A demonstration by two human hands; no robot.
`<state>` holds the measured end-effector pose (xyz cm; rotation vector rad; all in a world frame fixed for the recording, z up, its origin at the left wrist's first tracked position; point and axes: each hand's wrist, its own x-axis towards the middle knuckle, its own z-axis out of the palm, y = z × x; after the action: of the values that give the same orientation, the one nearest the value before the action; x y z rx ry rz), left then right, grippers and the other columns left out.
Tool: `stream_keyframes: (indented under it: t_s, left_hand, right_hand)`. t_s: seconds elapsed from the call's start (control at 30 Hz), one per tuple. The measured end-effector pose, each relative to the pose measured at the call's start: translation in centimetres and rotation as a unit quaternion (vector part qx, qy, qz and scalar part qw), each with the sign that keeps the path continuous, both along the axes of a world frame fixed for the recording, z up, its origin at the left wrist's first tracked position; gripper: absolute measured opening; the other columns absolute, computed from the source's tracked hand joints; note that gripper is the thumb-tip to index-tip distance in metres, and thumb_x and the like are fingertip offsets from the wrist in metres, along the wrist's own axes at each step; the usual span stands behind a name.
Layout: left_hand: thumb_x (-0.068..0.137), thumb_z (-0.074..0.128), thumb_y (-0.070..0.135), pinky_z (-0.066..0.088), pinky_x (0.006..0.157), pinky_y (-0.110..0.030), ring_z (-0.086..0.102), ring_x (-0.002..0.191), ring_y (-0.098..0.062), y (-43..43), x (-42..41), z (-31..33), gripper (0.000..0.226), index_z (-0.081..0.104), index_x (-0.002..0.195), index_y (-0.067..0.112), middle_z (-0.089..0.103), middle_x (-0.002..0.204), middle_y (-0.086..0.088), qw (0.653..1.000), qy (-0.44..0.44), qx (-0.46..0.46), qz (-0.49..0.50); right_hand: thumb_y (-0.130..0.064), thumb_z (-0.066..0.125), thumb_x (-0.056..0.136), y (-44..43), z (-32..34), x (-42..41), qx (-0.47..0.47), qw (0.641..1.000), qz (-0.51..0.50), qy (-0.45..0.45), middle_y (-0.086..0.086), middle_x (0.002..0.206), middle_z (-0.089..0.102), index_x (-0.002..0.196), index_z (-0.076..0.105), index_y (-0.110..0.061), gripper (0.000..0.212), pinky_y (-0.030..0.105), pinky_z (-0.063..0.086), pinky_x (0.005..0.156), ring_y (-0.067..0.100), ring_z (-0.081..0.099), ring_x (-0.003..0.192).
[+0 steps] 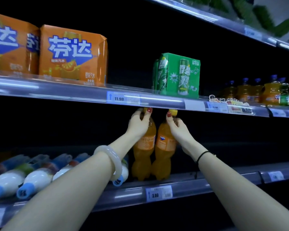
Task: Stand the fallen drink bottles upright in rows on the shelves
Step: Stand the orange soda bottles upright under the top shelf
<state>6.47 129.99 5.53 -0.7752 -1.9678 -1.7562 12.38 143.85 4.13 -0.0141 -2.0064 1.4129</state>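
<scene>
At the far left of the lower shelf (198, 186), the white bottles (35, 179) lie on their sides with their blue caps toward the front rail, so they look not yet dealt with. Next, the left hand (138, 122) has its fingers (147, 115) curled round the neck of the left orange bottle (143, 157). The right hand (178, 129) grips the neck of the right orange bottle (163, 155) in the same way. Both bottles stand upright on the shelf near its front edge, sides touching. Holding them high at the neck probably gives the best leverage for steadying a tall bottle and squaring the pair into a row beneath the upper shelf (165, 102).
</scene>
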Motion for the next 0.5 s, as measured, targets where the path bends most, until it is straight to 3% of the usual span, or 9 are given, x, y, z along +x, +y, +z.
stream_keyframes:
  t_s: [0.1,0.2,0.3,0.4,0.5]
  left_hand:
    - [0.078,0.073,0.041,0.049,0.094,-0.038,0.054,0.117,-0.025,-0.3,-0.7,-0.7,0.077,0.037,0.141,0.014,0.051,0.134,-0.009,0.995,-0.02,-0.083,-0.046]
    - [0.062,0.086,0.036,0.055,0.084,-0.035,0.061,0.108,-0.024,-0.6,-1.0,-2.3,0.088,0.042,0.136,0.014,0.059,0.126,-0.009,0.987,-0.05,-0.129,-0.085]
    - [0.059,0.088,0.032,0.055,0.073,-0.027,0.065,0.098,-0.018,-0.7,-1.0,-2.9,0.074,0.05,0.121,0.02,0.065,0.11,-0.002,0.978,-0.053,-0.14,-0.145]
    - [0.05,0.092,0.028,0.056,0.077,-0.031,0.063,0.1,-0.018,-1.3,-0.4,-2.5,0.091,0.043,0.126,0.019,0.061,0.112,-0.002,0.966,-0.029,-0.197,-0.163]
    - [0.053,0.089,0.02,0.051,0.069,-0.023,0.058,0.096,-0.012,-1.9,0.4,-2.6,0.084,0.041,0.122,0.019,0.056,0.11,0.0,0.957,0.032,-0.254,-0.133]
  right_hand:
    - [-0.028,0.077,0.076,1.2,-0.1,0.5,-0.003,0.998,0.049,-0.05,-0.002,0.101,0.062,0.113,0.042,-0.025,0.051,0.023,0.047,0.059,0.011,0.062,0.084]
    - [-0.004,0.078,0.07,2.2,-0.7,1.2,-0.011,0.995,0.071,-0.069,0.008,0.106,0.063,0.123,0.041,-0.017,0.065,0.025,0.053,0.06,0.02,0.066,0.088]
    - [-0.005,0.078,0.071,2.7,-1.2,1.8,-0.023,0.994,0.09,-0.062,0.01,0.11,0.061,0.121,0.042,-0.017,0.063,0.03,0.055,0.065,0.023,0.066,0.093]
    - [-0.013,0.079,0.071,2.9,-1.5,2.5,-0.017,0.993,0.081,-0.085,0.005,0.114,0.058,0.126,0.038,-0.026,0.07,0.045,0.054,0.079,0.026,0.06,0.102]
    - [-0.003,0.081,0.066,2.8,-1.8,3.4,0.017,0.994,0.069,-0.079,0.007,0.114,0.056,0.129,0.033,-0.023,0.081,0.045,0.056,0.083,0.027,0.06,0.103]
